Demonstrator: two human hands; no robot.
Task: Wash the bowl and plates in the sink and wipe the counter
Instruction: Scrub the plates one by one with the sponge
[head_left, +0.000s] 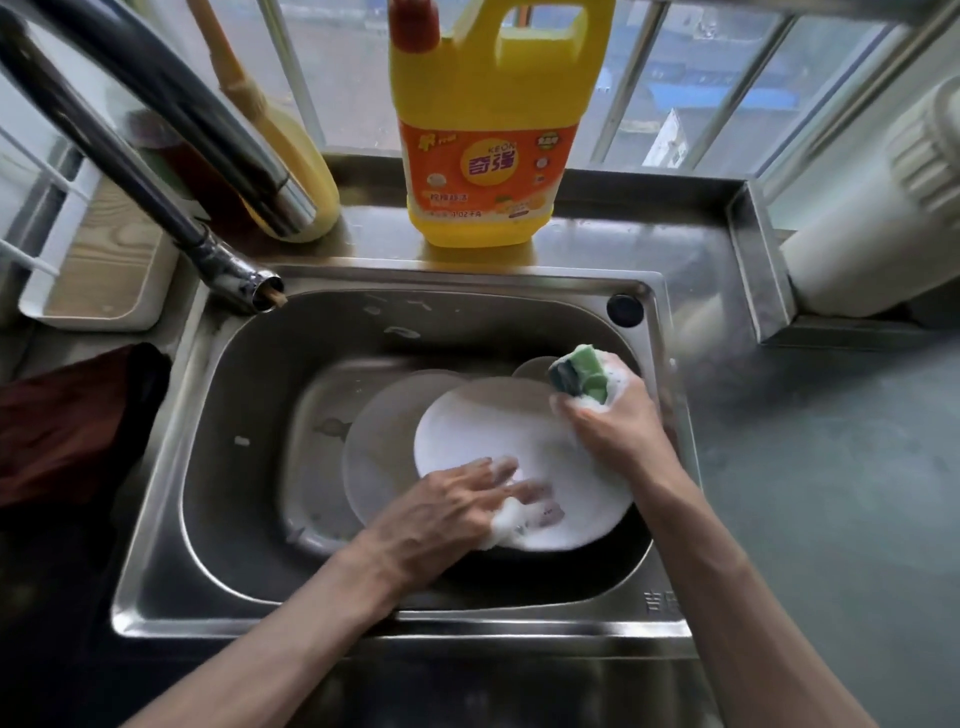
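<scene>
Far left: dark red cloth (67, 415) lying beside the stainless sink (171, 519), touched by neither hand. Just above, faucet spout (234, 275) with no water seen running.

Inside the basin, toward the left: greyish plate (384, 441) lying flat, partly under a white plate (498, 431) coated in suds. Behind both, a round rim (530, 366), possibly the bowl, mostly hidden. Upright on the ledge behind the sink, a yellow detergent bottle (493, 130).

Judged from that: mid-scrub on the white plate, with soaping well along and rinsing not yet done. No foam visible on the greyish one, so probably still to wash. Wiping of the grey counter (831, 467) at right apparently still ahead.

Left hand (447, 509): reaching in from lower left, palm down, fingers fairly straight and spread on the white plate's near face, seemingly steadying it. Thumb lost in foam, so impossible to say whether pinching the rim.

Right hand (613, 431): raised at the plate's far right edge, fingers curled tight round a green sponge (582, 376), with lather over the knuckles.
</scene>
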